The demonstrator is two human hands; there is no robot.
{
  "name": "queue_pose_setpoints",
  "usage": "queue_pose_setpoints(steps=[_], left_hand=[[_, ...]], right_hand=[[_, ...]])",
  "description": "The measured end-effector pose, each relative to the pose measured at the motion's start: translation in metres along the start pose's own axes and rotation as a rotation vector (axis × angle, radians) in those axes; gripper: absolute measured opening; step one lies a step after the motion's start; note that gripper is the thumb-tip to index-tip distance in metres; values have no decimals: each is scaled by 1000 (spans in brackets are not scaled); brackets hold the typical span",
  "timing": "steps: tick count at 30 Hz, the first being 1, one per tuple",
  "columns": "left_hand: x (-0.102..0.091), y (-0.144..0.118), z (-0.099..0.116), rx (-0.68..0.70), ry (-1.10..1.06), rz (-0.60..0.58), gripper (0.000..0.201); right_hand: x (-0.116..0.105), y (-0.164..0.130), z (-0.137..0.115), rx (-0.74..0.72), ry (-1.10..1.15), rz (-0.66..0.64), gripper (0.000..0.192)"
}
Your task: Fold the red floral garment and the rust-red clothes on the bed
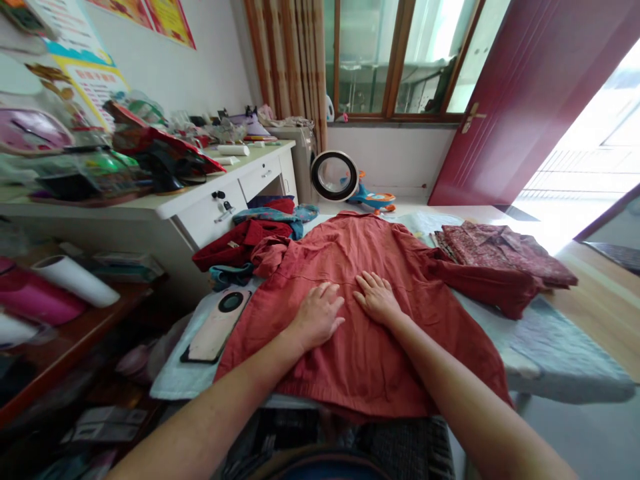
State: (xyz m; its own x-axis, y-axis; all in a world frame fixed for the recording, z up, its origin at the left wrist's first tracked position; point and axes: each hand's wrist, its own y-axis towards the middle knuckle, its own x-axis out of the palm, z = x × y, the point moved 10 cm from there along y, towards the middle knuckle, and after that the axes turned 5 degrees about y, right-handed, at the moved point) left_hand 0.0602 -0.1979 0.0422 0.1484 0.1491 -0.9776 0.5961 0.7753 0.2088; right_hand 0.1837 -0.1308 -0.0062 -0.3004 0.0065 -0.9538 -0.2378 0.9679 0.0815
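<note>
A rust-red shirt (370, 347) lies spread flat, back side up, on a padded board (550, 347) covered with pale cloth. My left hand (319, 313) and my right hand (376, 299) rest palm down side by side on the middle of the shirt, fingers spread and pointing away from me. Neither hand grips anything. The shirt's right sleeve (490, 287) stretches out to the right; its left sleeve (267, 257) is bunched up at the far left.
A phone (217, 325) lies face down on the board left of the shirt. A folded patterned red garment (500, 250) sits at the far right. Crumpled red and blue clothes (250, 240) pile at the far left. A cluttered white desk (210, 193) stands left; an open red door (525, 93) right.
</note>
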Motion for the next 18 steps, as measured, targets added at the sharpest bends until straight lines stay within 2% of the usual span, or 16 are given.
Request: queue_pose_setpoints(steps=[3,6,8,9,11,13,14,16,18], left_hand=[[20,-2,-41,-137,50,-73,42],[22,-2,-61,-110,-52,-148,32],[5,6,-78,-101,-114,-114,22],[-11,13,-91,-123,-120,-52,23],[-51,22,-125,-205,-4,157,26],[-85,23,-168,-402,168,306,28],[-93,21,-190,-509,232,303,33],[-90,16,-229,-690,275,153,41],[-71,9,-255,-796,237,-73,46]], right_hand=[[11,-3,6,4,-2,-17,55],[9,3,11,10,1,-62,56],[2,13,10,-3,5,-135,56],[-1,20,9,-7,2,-185,54],[-10,37,9,20,-27,-274,46],[-21,60,9,70,-49,-272,40],[-26,72,7,79,-44,-232,39],[-33,95,3,86,-8,-106,41],[-30,110,3,99,35,17,45]])
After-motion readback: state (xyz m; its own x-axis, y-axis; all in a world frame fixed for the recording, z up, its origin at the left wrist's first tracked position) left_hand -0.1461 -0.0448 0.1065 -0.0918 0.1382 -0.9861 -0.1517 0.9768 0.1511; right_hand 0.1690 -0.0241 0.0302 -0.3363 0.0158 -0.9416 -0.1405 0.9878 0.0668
